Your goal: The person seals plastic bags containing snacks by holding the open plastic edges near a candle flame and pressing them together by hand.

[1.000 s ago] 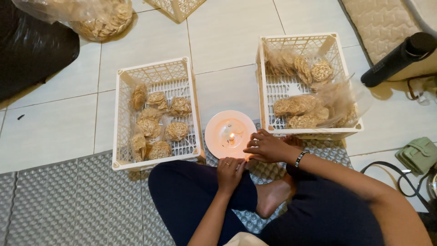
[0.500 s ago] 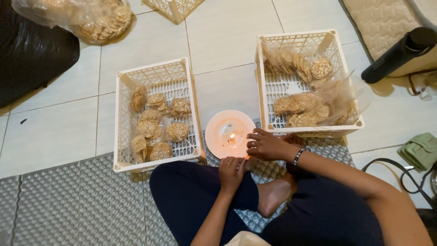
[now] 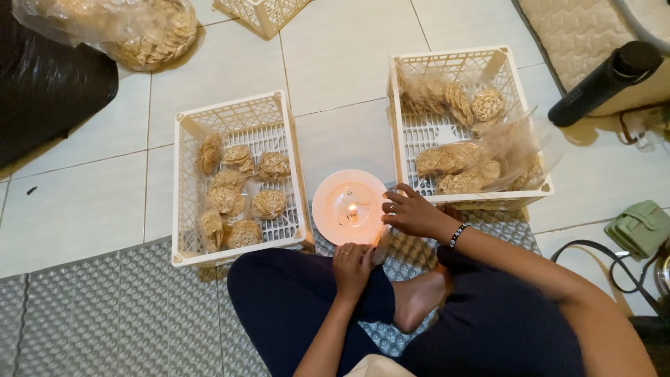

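Both hands pinch a small clear packet of crackers [image 3: 381,244] between them, just beside the near right rim of the white saucer [image 3: 333,187] where a candle flame [image 3: 352,211] burns. The left hand [image 3: 352,265] is curled, fingertips closed on the packet's lower end, wrist resting over the knee. The right hand [image 3: 413,213] has its fingers bent down onto the packet's upper end, a bracelet at its wrist. Compared with the frames before, hands and packet have hardly shifted; they stay by the flame.

At the far left edge of the tiled floor [image 3: 84,202] lies a black bag [image 3: 49,91], with a big clear sack of crackers [image 3: 143,31] behind it. The left white crate [image 3: 230,110] holds sealed cracker packets. The right white crate [image 3: 460,59] holds more crackers in loose plastic and stands right behind the right hand. Farther right lie a black bottle [image 3: 601,84] and a green pouch [image 3: 641,227]. The grey padded mat [image 3: 105,321] carries the seated person's legs.
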